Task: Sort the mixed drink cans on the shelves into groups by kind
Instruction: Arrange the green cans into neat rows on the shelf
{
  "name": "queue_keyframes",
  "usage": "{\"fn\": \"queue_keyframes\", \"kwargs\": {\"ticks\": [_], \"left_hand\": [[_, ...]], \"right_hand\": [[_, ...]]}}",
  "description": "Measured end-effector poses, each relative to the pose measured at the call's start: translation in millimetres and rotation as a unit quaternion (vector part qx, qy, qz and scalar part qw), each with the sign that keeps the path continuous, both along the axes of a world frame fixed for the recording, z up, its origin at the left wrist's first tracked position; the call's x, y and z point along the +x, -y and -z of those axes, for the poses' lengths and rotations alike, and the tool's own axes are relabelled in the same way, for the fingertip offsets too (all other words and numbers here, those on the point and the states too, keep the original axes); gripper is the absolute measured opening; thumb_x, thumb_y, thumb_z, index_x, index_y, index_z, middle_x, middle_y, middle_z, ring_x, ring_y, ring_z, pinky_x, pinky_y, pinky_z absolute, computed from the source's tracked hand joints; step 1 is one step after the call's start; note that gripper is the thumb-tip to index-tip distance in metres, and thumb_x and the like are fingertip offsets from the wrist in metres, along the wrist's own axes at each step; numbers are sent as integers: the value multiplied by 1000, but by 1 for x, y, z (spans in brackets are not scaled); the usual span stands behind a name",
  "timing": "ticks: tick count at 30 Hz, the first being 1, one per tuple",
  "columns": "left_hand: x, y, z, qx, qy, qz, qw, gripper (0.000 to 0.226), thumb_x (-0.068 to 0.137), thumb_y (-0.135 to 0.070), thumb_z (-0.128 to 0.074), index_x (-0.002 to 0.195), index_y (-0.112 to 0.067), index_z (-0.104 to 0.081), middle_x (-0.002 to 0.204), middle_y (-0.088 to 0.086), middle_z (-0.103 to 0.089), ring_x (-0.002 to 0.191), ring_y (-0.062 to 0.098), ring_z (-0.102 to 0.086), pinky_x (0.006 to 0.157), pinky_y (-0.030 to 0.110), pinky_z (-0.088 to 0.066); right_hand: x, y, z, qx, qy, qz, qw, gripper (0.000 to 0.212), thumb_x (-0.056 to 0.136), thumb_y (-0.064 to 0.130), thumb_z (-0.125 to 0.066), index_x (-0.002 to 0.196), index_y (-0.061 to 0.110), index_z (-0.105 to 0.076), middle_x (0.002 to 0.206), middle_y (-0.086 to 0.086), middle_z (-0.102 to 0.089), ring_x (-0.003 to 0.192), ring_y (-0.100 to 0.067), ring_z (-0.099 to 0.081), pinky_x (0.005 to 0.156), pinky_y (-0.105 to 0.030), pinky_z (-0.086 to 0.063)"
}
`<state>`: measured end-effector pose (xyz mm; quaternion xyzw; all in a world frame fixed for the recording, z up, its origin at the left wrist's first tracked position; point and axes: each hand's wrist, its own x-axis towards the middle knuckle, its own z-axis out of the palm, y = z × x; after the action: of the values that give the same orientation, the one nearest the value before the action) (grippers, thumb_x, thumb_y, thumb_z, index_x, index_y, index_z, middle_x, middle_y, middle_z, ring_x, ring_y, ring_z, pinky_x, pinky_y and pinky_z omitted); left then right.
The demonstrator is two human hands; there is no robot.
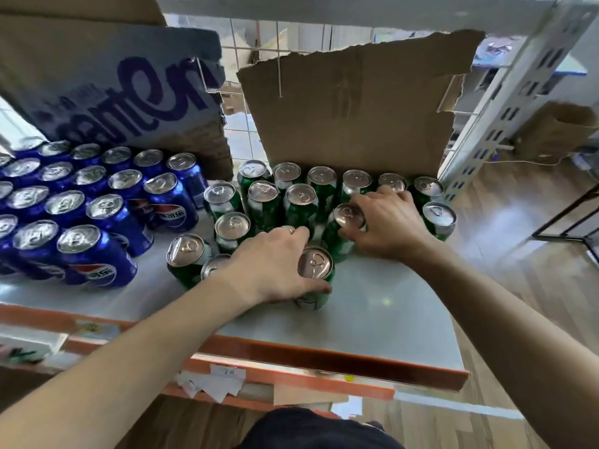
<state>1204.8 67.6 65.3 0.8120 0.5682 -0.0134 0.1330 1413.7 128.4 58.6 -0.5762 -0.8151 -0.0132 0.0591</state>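
At the far left the blue cans (107,209) stand packed in rows on the shelf (389,303). They have silver tops with pull tabs and a red, white and blue roundel on the sides of the nearest ones. The row at the left edge is cut off, so I cannot count them. Behind them leans a cardboard carton (113,92) with large blue lettering, too cropped to read.

A bare strip of shelf separates them from the green cans (264,202), which are a looser cluster with the same silver tops and with white marks on their green sides. One of them shows only a sliver of its rim beside my left wrist.

My left hand (272,264) reaches into the near side of this cluster. Its fingers (293,231) and thumb are curled round the front green can (316,264), the thumb across its near side. The can stands upright, nearest the shelf's orange front edge (324,358).

Just right of it and further back, my right hand (389,222) covers the second green can (348,215). The thumb is under its rim and the fingers are clamped over its top. Whether that can leans or only looks so through the wide lens, I cannot tell. My knuckles hide most of one can in the back row.

A torn sheet of brown cardboard (356,108) stands behind the green cans. At the right is the slotted shelf post (505,108).
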Motion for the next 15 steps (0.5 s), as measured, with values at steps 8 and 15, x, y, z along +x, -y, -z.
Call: {"fn": "queue_keyframes", "kwargs": {"ticks": [8, 15], "left_hand": [[-9, -17, 2, -46, 64, 194, 978, 71, 80, -21, -74, 144, -35, -45, 146, -15, -43, 126, 14, -47, 104, 39, -43], [-9, -34, 9, 37, 102, 54, 993, 69, 69, -55, -82, 127, -27, -58, 114, -1, -57, 112, 22, -53, 96, 37, -45]], "right_hand": [[2, -14, -2, 7, 38, 88, 995, 47, 84, 61, -56, 100, 17, -62, 106, -8, -65, 122, -29, -42, 94, -48, -30], [1, -15, 1, 6, 36, 103, 994, 56, 83, 67, -54, 107, 17, -62, 111, -7, -64, 126, -28, -39, 95, -48, -30]]}}
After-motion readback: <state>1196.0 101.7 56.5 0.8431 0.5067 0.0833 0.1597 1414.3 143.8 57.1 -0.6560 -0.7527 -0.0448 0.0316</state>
